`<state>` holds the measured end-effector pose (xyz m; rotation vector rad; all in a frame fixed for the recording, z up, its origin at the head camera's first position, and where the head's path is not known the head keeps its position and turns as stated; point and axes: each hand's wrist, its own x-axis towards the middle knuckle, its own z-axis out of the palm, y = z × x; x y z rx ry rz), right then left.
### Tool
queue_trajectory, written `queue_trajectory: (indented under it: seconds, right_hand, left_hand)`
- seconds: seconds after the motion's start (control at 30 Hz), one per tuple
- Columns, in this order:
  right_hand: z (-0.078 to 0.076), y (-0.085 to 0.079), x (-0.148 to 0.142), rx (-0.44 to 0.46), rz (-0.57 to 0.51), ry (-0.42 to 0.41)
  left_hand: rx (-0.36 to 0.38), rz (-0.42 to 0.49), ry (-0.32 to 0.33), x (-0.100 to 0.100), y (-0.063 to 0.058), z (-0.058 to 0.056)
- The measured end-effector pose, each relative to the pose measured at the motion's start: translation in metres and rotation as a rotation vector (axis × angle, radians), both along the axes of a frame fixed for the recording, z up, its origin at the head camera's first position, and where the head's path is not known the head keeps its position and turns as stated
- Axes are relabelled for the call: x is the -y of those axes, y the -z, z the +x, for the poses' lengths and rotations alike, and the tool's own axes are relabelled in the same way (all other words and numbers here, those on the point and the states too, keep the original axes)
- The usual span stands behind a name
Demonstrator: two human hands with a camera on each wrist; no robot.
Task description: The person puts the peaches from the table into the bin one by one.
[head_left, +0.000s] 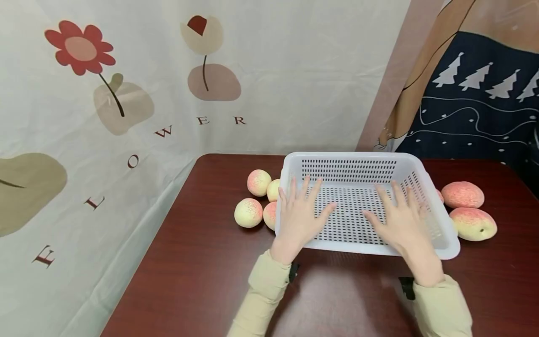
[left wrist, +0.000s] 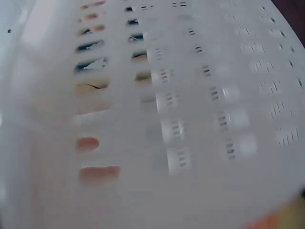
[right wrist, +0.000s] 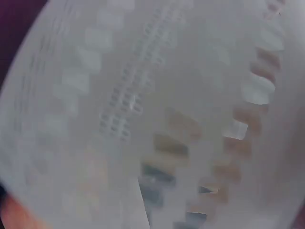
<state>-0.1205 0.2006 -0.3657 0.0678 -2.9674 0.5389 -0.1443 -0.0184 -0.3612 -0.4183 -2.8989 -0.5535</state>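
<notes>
A white perforated plastic basket (head_left: pixel 375 157) stands on the dark red table, and no items show inside it. My left hand (head_left: pixel 298 217) is over its left part, fingers straight and spread. Over the right part is my right hand (head_left: pixel 402 224), its fingers likewise spread. Neither hand grips anything; whether they touch the basket I cannot tell. Slotted white plastic of the basket (left wrist: pixel 200 191) fills the left wrist view, where no fingers can be made out clearly. The right wrist view shows blurred basket plastic (right wrist: pixel 190 71) too.
Several pink-yellow peaches (head_left: pixel 248 213) cluster left of the basket, partly hidden by it. To its right lie a reddish oval fruit (head_left: pixel 463 194) and a yellow-pink one (head_left: pixel 473 224). A printed curtain (head_left: pixel 294 93) hangs behind the table (head_left: pixel 202 281).
</notes>
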Motion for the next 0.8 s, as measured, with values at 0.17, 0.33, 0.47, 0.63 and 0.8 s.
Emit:
queue_trajectory:
  seconds: [0.17,0.33,0.47,0.63,0.8]
  right_hand:
    - [0.008,-0.004,-0.033,-0.067,0.054,0.071]
    - [0.010,0.003,-0.064,-0.001,0.062,0.146]
    - [0.008,0.011,-0.078,0.053,-0.002,0.165]
    - [0.005,0.013,-0.084,0.131,-0.104,0.157]
    - [0.004,0.013,-0.088,0.188,-0.172,0.142]
  left_hand:
    - [-0.186,0.066,0.007,0.033,-0.004,0.004]
    - [-0.286,0.065,-0.069,0.074,0.005,0.002]
    - [-0.221,0.071,-0.156,0.104,0.020,-0.008]
    - [-0.059,0.051,-0.225,0.128,0.040,-0.018]
    - [0.035,0.070,-0.195,0.133,0.052,-0.024]
